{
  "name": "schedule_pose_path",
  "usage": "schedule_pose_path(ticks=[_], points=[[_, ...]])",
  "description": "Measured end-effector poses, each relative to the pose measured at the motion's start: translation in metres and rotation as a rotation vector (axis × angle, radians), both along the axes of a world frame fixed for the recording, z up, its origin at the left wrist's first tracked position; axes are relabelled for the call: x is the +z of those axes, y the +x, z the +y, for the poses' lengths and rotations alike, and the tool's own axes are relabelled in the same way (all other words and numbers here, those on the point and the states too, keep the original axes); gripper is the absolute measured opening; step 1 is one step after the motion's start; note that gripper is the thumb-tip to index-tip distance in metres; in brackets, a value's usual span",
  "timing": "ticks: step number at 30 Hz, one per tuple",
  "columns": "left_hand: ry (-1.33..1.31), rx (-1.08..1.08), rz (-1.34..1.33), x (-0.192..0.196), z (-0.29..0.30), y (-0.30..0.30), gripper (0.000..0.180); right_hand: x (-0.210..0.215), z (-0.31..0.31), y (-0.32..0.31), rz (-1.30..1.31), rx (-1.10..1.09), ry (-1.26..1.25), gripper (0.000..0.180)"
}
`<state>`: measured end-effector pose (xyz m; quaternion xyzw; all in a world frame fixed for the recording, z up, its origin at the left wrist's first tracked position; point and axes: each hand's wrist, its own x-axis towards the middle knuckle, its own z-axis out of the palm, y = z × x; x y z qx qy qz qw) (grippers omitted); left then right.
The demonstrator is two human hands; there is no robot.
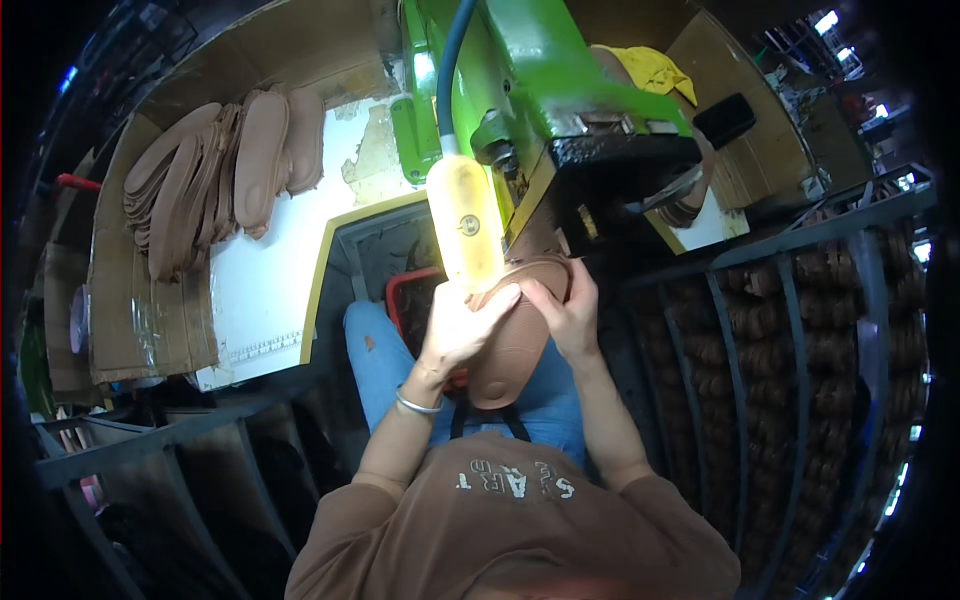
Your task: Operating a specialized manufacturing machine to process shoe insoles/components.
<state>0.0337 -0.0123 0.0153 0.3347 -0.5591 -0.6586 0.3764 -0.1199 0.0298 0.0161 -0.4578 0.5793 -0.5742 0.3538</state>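
Note:
A brown shoe sole (513, 345) is held in both hands, its far end up against the working end of a green machine (560, 70). My left hand (462, 325) grips the sole's left side, thumb lying on its upper face. On the right side my right hand (567, 312) pinches the rim, with thumb and finger close together near the far end. A yellow lamp (466, 222) on a dark cable shines just beyond my left hand. The exact contact between sole and machine is partly hidden by the lamp and the fingers.
Several brown soles (262, 160) lie stacked in a cardboard box (150, 340) on the white table (255, 300) at left. More soles and a yellow cloth (655, 72) sit at the right behind the machine. Racks (790, 380) full of brown pieces stand at right; a red container (398, 300) is below.

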Motion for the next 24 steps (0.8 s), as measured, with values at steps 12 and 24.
schedule_pose_path(ticks=[12, 24], points=[[0.196, 0.200, 0.298, -0.007, 0.028, -0.017, 0.035, -0.028, 0.143, -0.095, -0.326, -0.015, 0.304, 0.029], [0.059, 0.065, 0.082, 0.005, -0.011, 0.018, 0.027, 0.016, -0.004, -0.117, -0.233, -0.049, -0.020, 0.019]])
